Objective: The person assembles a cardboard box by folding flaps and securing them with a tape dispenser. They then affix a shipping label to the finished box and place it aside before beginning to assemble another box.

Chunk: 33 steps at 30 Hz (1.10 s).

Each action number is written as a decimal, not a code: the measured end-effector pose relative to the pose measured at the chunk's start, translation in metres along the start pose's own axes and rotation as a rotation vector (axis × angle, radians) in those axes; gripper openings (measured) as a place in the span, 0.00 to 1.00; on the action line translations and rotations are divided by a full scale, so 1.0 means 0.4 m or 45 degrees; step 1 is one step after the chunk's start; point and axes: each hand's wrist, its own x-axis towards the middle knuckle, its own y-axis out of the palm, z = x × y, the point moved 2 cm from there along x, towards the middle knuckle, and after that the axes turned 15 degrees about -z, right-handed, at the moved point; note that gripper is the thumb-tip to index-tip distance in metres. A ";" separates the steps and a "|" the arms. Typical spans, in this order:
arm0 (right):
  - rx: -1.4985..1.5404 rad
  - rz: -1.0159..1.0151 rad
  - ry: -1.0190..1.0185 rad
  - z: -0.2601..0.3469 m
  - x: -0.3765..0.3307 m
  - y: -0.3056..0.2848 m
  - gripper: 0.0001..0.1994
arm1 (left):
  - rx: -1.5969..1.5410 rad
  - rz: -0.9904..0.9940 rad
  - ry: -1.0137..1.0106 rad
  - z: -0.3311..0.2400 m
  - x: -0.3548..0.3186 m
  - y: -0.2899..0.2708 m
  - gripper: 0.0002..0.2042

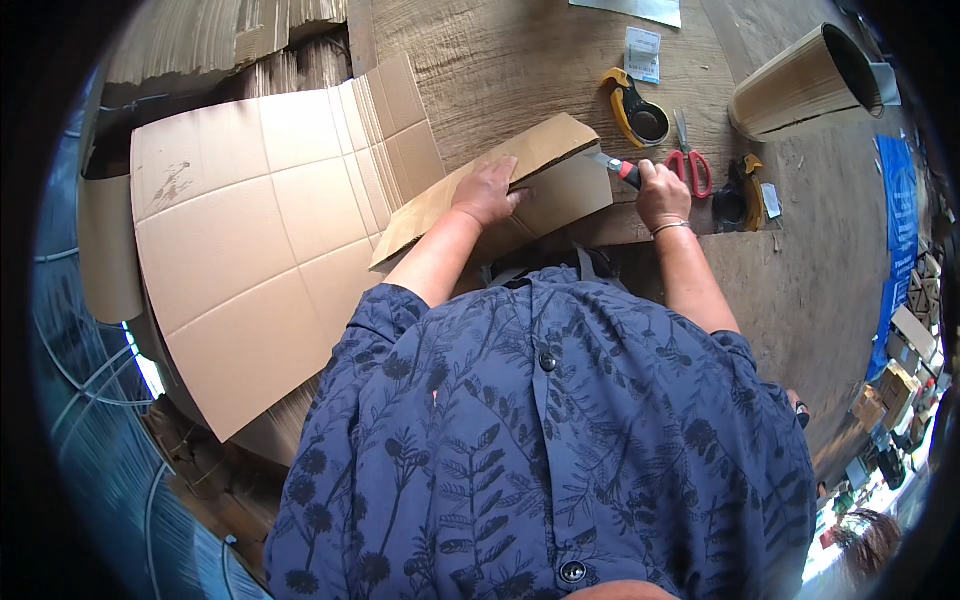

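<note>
My right hand (663,197) is wrapped round the red and black handle of a utility knife (627,173). Its blade points left and meets the right end of a folded piece of cardboard (545,146). On top of that cardboard lies my left hand (487,188), pressing with fingers stretched out and the thumb near its lower edge. A lower flap of the cardboard angles down toward me. Left of it a large creased cardboard sheet (230,220) is spread out flat, partly under the folded piece.
Beyond my right hand lie red-handled scissors (688,165), a yellow tape dispenser (637,115) and a second dispenser (742,195). A cardboard tube (805,85) is at the far right of the wooden table (480,60). Stacked cardboard (200,40) fills the far left.
</note>
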 end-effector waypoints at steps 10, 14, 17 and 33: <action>0.153 0.364 0.508 -0.124 0.046 -0.039 0.10 | 0.008 -0.016 0.034 0.015 -0.006 0.010 0.34; -0.004 0.450 0.697 -0.158 -0.030 -0.087 0.10 | 0.031 0.023 -0.023 0.008 -0.007 -0.006 0.34; 0.290 0.368 0.801 -0.020 0.049 -0.051 0.18 | -0.018 -0.056 0.049 0.029 0.005 0.027 0.35; 0.261 0.643 0.679 0.025 0.291 0.066 0.26 | -0.732 -0.500 -0.946 0.470 -0.233 -0.118 0.31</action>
